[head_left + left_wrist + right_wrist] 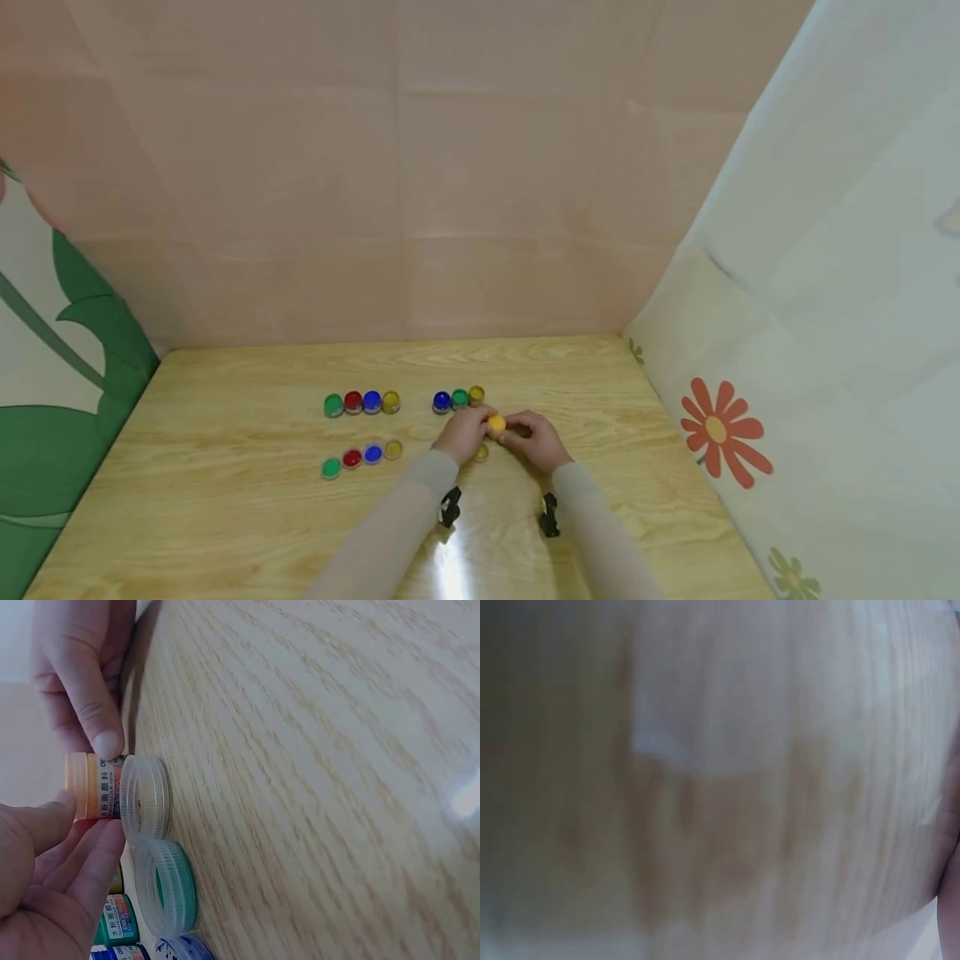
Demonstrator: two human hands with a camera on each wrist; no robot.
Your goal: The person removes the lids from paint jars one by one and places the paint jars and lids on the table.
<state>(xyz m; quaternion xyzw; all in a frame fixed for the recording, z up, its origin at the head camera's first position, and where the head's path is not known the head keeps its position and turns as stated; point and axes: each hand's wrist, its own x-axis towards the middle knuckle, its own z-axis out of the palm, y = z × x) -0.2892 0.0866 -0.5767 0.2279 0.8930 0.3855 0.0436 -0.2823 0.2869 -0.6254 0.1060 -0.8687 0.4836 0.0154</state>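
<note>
Between both hands stands a small paint jar with an orange lid (497, 425). In the left wrist view, the jar (109, 787) bears a printed label. My left hand (462, 434) grips it from the left, thumb at the lid and fingers along the side. My right hand (537, 443) pinches it from the opposite side, its thumb tip at the label. Just nearer lies a yellow lid (481, 453) with a clear rim; beside it are a green lid (176, 889) and a blue lid (184, 949). The right wrist view has mostly blurred tabletop, with a sliver of hand (950, 900).
Beyond the left hand, blue (442, 402), green (460, 399) and yellow (476, 395) paint jars stand in a row. Further left is another row of open jars (372, 402), with matching lids (372, 454) in front. Cloth walls border the wooden table (225, 500).
</note>
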